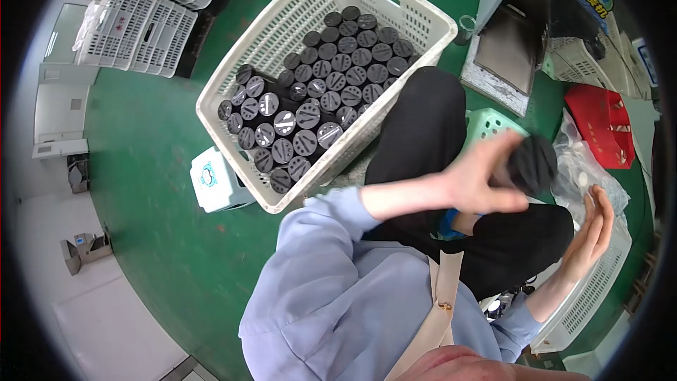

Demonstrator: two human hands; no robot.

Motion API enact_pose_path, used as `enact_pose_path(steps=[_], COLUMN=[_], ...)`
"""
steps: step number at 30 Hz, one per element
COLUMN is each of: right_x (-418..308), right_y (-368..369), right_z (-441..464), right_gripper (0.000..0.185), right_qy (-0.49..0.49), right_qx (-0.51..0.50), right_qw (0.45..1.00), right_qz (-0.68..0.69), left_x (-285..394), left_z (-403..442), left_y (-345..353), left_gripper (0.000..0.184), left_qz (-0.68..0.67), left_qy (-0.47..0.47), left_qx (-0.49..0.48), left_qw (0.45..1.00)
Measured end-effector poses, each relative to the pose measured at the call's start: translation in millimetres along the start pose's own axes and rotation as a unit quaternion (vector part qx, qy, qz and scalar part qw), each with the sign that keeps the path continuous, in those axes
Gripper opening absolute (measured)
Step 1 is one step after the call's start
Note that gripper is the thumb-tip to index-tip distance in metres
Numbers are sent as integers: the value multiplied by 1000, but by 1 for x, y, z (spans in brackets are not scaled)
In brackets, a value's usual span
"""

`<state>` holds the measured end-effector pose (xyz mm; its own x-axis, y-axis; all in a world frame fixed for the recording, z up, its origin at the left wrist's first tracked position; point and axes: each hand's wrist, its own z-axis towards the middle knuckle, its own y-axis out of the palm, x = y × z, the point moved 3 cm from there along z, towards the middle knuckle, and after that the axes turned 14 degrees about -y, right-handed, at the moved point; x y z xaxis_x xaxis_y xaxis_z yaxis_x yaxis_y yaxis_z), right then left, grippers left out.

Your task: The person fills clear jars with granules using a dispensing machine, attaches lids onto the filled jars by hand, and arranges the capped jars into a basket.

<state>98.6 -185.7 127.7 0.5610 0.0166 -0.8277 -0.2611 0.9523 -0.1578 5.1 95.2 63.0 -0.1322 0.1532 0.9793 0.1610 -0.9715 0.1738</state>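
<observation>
My left hand (483,178) is wrapped round a black-lidded jar (534,164), which is blurred by motion and held over my lap. Apart from it on the right, my right hand (592,236) is open with its fingers stretched, beside a clear plastic bag (584,162) of small pale pieces. A large white basket (328,176) on the left holds many upright jars (341,63) with round black lids. Behind the held jar, a mint-green basket (486,121) is partly hidden by my left hand.
A red bag (599,127) lies beyond the plastic bag. A metal-topped machine (504,53) stands at upper right, and a white box (214,180) sits on the green floor. Stacked white crates (144,28) stand at upper left; another white basket (582,303) is at lower right.
</observation>
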Motion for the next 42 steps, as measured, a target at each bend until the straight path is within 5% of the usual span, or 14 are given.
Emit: enact_pose_path(steps=[3, 8, 12, 14, 17, 21, 28, 33, 42], right_x=[18, 47, 67, 80, 104, 129, 167, 188, 221], right_y=[-37, -92, -128, -148, -178, -200, -198, -203, -228], right_z=[-4, -42, -78, -98, -136, -188, -260, -305, -381], right_gripper=[34, 31, 30, 29, 30, 33, 42, 43, 47], right_qy=[59, 102, 125, 146, 213, 229, 357, 408, 449], right_qx=[-42, -17, 8, 11, 39, 0, -215, -181, -41], right_qw=[957, 941, 931, 919, 926, 921, 779, 771, 812], right_qz=[-281, -323, -343, -365, -309, -316, -468, -455, -371], left_x=[40, 63, 24, -7, -15, -26, -13, -13, -5], left_z=[9, -14, -51, -70, -86, -100, -86, -85, -80], left_y=[-97, -253, -332, -362, -362, -383, -380, -371, -366], left_gripper=[68, 76, 80, 73, 67, 65, 64, 72, 64], left_qz=[52, 329, 457, 536, 638, 608, 653, 728, 680], left_qy=[33, -1, -178, -171, -245, -311, -358, -356, -352], left_qx=[158, 312, 311, 290, 213, 168, 15, 4, -9], left_qw=[986, 891, 814, 775, 699, 710, 668, 586, 644])
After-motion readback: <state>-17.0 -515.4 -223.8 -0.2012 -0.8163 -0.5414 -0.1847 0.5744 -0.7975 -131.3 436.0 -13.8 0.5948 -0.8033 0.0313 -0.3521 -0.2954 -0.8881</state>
